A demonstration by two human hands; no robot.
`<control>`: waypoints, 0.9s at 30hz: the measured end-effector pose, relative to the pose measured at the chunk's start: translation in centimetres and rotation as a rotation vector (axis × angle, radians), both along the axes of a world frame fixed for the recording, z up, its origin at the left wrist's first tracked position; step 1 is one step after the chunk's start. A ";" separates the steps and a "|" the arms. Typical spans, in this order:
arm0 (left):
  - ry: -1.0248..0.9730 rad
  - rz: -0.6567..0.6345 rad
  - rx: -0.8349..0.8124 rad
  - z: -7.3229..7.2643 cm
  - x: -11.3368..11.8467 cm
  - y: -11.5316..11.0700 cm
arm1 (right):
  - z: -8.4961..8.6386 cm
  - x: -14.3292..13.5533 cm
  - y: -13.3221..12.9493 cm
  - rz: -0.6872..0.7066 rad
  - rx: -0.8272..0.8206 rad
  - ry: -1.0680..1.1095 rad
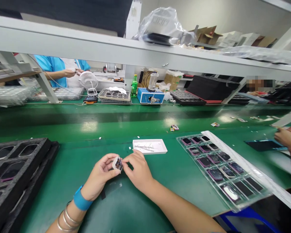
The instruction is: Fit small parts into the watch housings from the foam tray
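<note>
Just below the frame's centre, the left hand [99,173] grips a small device [117,163], seemingly unfinished with its innards bare, while the right hand [140,171] meets its edge, pinching or not I can't tell.

The green desk [181,191] bears foam trays [40,161] leftward; a white box [161,147] centrally; a clear tray [218,186] by its near edge, right.

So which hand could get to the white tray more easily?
Probably the right hand: it is closer to the white tray, though it is also busy at the small device. The left hand sits farther away, holding that device.
</note>
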State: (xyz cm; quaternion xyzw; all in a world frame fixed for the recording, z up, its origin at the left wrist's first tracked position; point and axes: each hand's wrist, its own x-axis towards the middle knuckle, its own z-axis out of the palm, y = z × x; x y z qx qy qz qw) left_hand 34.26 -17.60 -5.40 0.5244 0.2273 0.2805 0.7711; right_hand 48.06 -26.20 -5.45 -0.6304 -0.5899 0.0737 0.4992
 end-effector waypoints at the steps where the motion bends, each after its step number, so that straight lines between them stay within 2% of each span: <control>1: -0.008 0.001 -0.026 0.1 -0.1 0.1 | -0.1 0.1 0.1 0.046 -0.027 0.170; 5: -0.062 -0.025 -0.131 0.4 -0.6 0.6 | -0.7 0.3 0.9 0.355 -0.243 0.927; 8: -0.093 -0.037 -0.166 0.5 -1.0 1.2 | -1.1 0.3 1.1 0.433 -0.469 1.101; 12: -0.080 -0.032 -0.195 0.7 -1.4 1.8 | -0.7 0.9 0.8 0.442 -0.518 1.106; 15: -0.020 -0.039 -0.222 1.0 -1.4 1.9 | -0.1 1.6 0.7 0.371 -0.368 1.119; 18: 0.050 -0.111 -0.230 1.0 -1.3 1.6 | 0.3 2.0 0.8 0.271 -0.192 1.068; 23: 0.130 -0.282 -0.242 0.3 -0.8 0.8 | 0.0 1.4 0.8 0.257 -0.104 0.748; 27: 0.148 -0.275 -0.262 -0.2 -0.2 0.3 | 0.0 0.8 0.4 0.181 -0.081 0.469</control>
